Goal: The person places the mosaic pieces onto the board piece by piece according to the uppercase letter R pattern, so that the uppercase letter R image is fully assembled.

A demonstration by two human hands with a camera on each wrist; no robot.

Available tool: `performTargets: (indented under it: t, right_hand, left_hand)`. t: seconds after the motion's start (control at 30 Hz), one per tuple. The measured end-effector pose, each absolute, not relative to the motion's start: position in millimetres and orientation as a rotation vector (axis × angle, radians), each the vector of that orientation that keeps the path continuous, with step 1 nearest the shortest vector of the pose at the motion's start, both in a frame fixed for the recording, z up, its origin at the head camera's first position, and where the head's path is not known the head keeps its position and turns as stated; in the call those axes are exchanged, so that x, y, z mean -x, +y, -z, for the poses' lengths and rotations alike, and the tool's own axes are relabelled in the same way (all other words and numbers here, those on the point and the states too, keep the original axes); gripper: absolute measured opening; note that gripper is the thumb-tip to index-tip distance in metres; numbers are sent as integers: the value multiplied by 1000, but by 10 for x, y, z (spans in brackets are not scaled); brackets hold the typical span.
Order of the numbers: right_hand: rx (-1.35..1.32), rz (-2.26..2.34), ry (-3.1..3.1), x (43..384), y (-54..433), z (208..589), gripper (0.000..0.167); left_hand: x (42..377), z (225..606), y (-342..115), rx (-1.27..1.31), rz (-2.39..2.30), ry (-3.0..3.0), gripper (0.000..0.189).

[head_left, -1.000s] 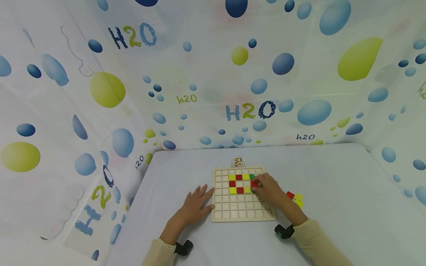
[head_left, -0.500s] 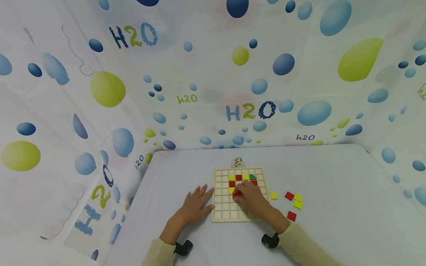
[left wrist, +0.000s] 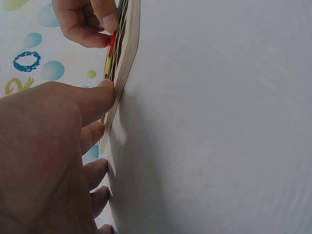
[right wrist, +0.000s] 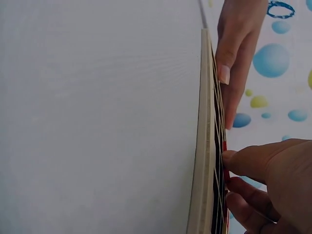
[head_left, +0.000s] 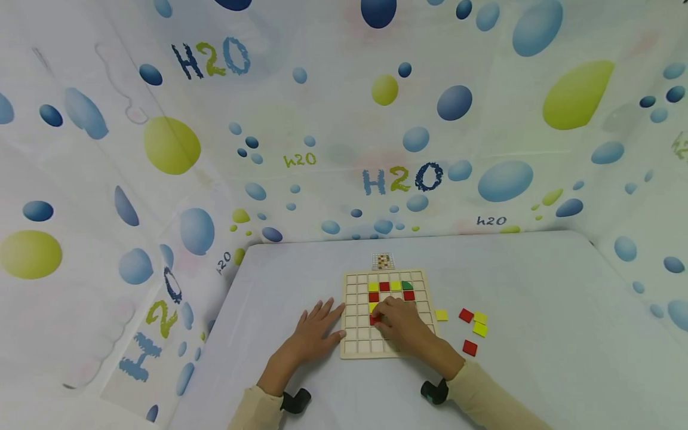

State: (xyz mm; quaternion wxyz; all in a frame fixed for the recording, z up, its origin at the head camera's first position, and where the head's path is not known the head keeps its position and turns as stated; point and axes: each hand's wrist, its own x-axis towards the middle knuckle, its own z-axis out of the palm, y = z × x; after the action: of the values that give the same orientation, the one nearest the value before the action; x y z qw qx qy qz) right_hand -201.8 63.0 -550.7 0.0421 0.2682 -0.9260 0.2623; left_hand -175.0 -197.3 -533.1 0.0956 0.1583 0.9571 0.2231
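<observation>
A wooden grid board (head_left: pixel 359 347) lies on the white table with red and yellow square tiles and a green rounded tile (head_left: pixel 407 285) set in its cells. My right hand (head_left: pixel 404 328) reaches over the middle of the board, thumb and fingertips curled together at a red tile (head_left: pixel 372 321) just below a yellow tile (head_left: pixel 372 307). Seen from the right wrist, thumb and fingers meet at that red piece (right wrist: pixel 225 146). This hand hides several cells behind it. My left hand (head_left: pixel 316 335) lies spread beside the board, its thumb and forefinger touching the left edge.
Loose tiles lie right of the board: a yellow tile (head_left: pixel 441 315) against its edge, a red tile (head_left: pixel 466 315) beside two yellow ones, and another red tile (head_left: pixel 470 347) nearer me. A small patterned card (head_left: pixel 383 261) lies behind the board. A printed cloth rises behind the table.
My right hand has moved from the board's right side to its left-middle, bringing a red tile into a lower cell. Loose tiles it covered now show. The left hand has stayed put.
</observation>
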Motion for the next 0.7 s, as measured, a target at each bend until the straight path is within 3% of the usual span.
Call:
performTargets:
  t: [0.37, 0.7]
  right_hand:
    - [-764, -833, -2867, 1999, 781, 5402, 15]
    - [-478, -930, -3060, 2096, 1470, 5200, 46]
  left_hand:
    - [1741, 5313, -1953, -463, -659, 2842, 66]
    - [1754, 5350, -1961, -484, -637, 2862, 67]
